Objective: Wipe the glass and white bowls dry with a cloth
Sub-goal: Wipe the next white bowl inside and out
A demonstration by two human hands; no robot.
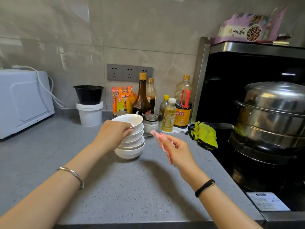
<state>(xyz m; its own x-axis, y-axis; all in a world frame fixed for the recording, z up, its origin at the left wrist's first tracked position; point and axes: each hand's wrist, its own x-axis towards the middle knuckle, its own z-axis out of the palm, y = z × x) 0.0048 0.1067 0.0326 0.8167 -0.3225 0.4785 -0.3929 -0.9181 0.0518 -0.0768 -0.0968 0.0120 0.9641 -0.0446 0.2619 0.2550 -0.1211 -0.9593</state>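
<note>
Now | left hand [113,131] grips top white bowl [132,119] of nested stack [130,152] | right hand [177,150] pinches cloth [156,135]

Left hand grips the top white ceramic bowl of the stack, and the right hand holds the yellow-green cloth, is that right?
Not quite. In the head view the right hand holds a pink-and-white patterned cloth; the yellow-green cloth lies by the black stove. The left hand does grip the top white ceramic bowl.
</note>
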